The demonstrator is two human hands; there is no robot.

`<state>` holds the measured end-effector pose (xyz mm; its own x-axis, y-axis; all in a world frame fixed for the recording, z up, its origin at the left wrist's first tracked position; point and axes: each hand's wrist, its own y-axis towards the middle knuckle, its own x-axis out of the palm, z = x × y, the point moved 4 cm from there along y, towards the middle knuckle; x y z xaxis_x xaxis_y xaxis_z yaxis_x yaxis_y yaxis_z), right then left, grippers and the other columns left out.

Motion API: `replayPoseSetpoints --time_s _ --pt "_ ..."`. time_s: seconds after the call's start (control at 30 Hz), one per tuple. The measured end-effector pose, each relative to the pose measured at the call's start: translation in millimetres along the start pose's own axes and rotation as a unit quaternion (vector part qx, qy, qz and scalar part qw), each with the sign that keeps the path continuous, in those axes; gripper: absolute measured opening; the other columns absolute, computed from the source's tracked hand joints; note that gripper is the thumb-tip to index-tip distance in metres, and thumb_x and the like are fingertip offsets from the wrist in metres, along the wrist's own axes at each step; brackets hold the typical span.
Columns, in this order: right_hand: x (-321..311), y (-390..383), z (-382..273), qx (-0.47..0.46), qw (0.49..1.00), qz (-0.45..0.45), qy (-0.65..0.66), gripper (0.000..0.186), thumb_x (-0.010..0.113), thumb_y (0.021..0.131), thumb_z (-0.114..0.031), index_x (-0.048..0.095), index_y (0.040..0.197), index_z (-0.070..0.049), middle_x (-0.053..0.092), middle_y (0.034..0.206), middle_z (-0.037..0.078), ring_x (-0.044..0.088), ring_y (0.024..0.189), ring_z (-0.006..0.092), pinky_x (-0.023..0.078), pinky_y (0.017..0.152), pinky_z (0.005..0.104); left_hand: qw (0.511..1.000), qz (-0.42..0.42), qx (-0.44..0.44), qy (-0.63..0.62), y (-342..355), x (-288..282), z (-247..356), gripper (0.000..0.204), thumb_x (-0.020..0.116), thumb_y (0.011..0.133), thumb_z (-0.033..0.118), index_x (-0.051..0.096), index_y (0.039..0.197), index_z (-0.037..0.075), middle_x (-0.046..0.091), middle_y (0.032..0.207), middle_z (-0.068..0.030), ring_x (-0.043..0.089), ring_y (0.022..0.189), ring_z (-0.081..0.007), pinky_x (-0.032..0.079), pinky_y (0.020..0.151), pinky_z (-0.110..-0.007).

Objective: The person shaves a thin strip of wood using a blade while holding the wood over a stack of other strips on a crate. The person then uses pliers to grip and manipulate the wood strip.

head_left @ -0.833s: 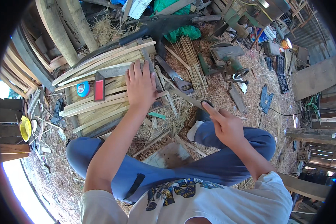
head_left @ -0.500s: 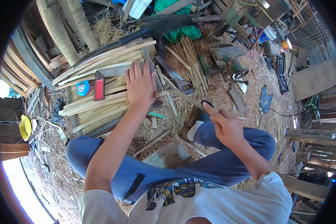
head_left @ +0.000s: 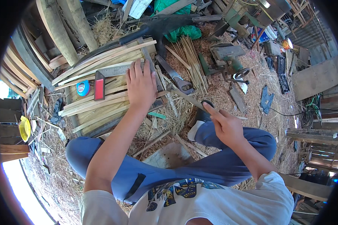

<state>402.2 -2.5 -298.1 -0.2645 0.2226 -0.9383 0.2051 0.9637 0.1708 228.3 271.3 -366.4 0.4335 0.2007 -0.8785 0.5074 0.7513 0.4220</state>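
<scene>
My left hand (head_left: 142,87) lies flat with fingers stretched out, pressing on thin wooden strips (head_left: 97,102) and the metal blade of a try square (head_left: 100,87) with a red and black stock. The strips rest across a slatted wooden panel (head_left: 109,117). A blue tape measure (head_left: 83,88) sits left of the square. My right hand (head_left: 229,126) grips the dark handle of what looks like a handsaw (head_left: 187,98), index finger stretched along it. Its narrow blade is foreshortened and points toward the strips' right ends; whether it touches them I cannot tell.
Another flat tool with a holed handle (head_left: 184,87) lies beyond the panel's right edge, beside a bundle of thin sticks (head_left: 192,63). A green vise-like machine (head_left: 233,63) stands to the right. Wood shavings cover the ground. A yellow hard hat (head_left: 24,128) is far left.
</scene>
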Motion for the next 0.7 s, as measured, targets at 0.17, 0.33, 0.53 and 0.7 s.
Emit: replayPoseSetpoints --time_s 0.17,0.33,0.53,0.7 --pt "-6.1 0.0 -3.3 -0.011 0.997 0.059 0.055 0.068 0.068 0.098 -0.008 0.059 0.159 -0.035 0.064 0.079 0.007 0.067 0.062 0.0306 0.054 0.056 0.0449 1.000 0.004 -0.005 -0.010 1.0 -0.5 1.2 0.050 0.054 0.111 0.029 0.051 0.156 0.007 0.048 0.160 -0.0190 0.042 0.151 -0.0397 0.031 0.129 -0.058" --pt "-2.0 -1.0 -2.2 0.008 0.999 -0.003 0.033 0.067 0.069 0.098 -0.009 0.059 0.159 -0.033 0.065 0.080 0.008 0.067 0.062 0.0316 0.055 0.057 0.0458 1.000 0.005 -0.001 -0.002 -0.6 1.9 -2.1 0.051 0.056 0.110 0.028 0.052 0.155 0.006 0.047 0.159 -0.0197 0.042 0.151 -0.0409 0.031 0.129 -0.058" --pt "3.1 -2.1 -2.6 0.017 0.999 -0.036 -0.001 0.065 0.068 0.099 -0.009 0.059 0.159 -0.033 0.064 0.080 0.008 0.067 0.063 0.0331 0.055 0.058 0.0465 1.000 0.006 0.004 -0.007 0.1 -0.7 1.3 0.051 0.056 0.110 0.028 0.052 0.156 0.006 0.048 0.159 -0.0199 0.042 0.151 -0.0408 0.031 0.129 -0.058" --pt "1.3 -4.2 -2.8 0.013 0.999 0.005 0.037 0.063 0.068 0.100 -0.011 0.060 0.158 -0.034 0.064 0.079 0.008 0.067 0.064 0.0337 0.055 0.058 0.0469 1.000 0.012 0.004 -0.015 0.9 -0.9 0.5 0.051 0.057 0.109 0.028 0.052 0.155 0.006 0.048 0.158 -0.0197 0.042 0.151 -0.0406 0.032 0.129 -0.058"
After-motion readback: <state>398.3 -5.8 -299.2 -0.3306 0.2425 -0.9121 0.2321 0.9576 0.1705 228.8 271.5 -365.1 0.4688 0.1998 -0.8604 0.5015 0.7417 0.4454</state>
